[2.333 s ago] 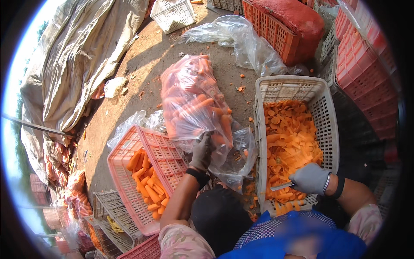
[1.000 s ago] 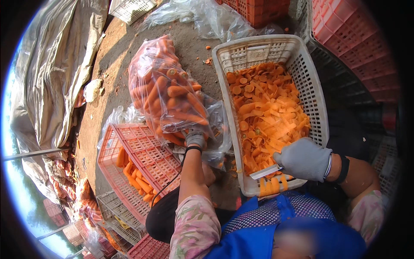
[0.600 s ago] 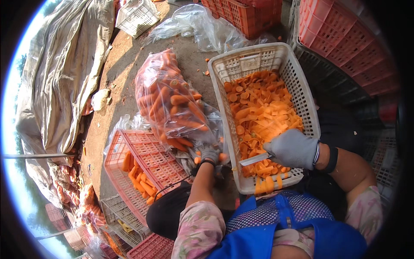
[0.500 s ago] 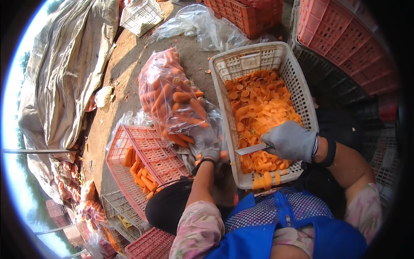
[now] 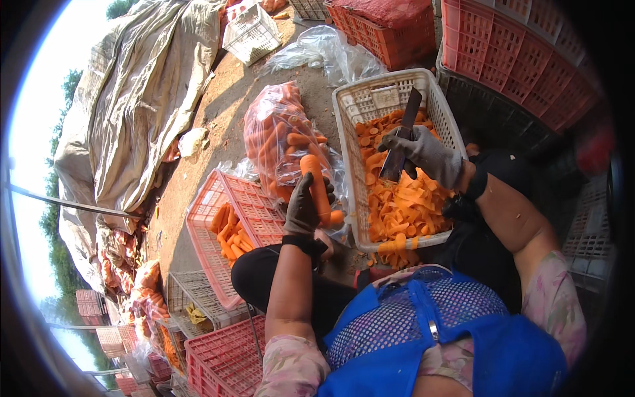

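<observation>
Well, carrot (image 5: pixel 312 169) between fingers (image 5: pixel 303 193) (left ones).

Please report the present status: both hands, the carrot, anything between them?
Left hand: holding carrot, upper end free. Right hand: gripping bladed tool. Between, in this view: peelings crate's left rim.

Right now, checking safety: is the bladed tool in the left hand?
No: the right hand holds the bladed tool; the left hand, a carrot.
</observation>
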A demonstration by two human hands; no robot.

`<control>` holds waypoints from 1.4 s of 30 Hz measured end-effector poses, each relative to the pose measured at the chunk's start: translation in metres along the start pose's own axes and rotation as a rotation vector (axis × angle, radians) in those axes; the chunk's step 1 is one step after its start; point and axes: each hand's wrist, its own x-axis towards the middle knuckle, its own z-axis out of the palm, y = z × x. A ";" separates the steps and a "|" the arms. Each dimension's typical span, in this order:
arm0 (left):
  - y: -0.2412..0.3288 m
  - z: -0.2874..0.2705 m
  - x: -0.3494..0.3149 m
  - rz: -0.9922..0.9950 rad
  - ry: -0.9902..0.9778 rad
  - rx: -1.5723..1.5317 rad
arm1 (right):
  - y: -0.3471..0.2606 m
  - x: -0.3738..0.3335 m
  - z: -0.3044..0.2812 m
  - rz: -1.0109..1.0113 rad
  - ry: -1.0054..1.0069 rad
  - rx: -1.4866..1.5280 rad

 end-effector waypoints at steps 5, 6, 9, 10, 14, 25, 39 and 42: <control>0.103 0.058 -0.033 0.198 -0.053 0.199 | -0.007 -0.004 0.010 -0.016 -0.046 0.178; 0.133 0.063 -0.029 0.271 -0.050 0.277 | -0.003 0.000 0.006 -0.013 -0.015 0.106; 0.236 0.058 -0.039 0.468 0.044 0.352 | 0.013 0.016 -0.001 -0.012 -0.012 -0.044; 0.266 0.070 -0.050 0.529 0.082 0.355 | 0.016 0.017 -0.007 -0.012 0.002 -0.080; 0.284 0.104 -0.127 0.709 0.122 0.434 | 0.007 0.011 -0.003 -0.031 -0.033 -0.024; 0.144 0.172 -0.150 0.496 -0.227 -0.074 | 0.012 0.011 -0.021 -0.037 -0.006 -0.009; -0.035 0.117 -0.037 0.052 -0.288 -0.068 | -0.017 -0.054 0.034 -0.150 -0.087 -0.148; -0.052 0.128 -0.031 -0.043 -0.430 -0.130 | -0.011 -0.056 0.038 -0.151 -0.193 -0.230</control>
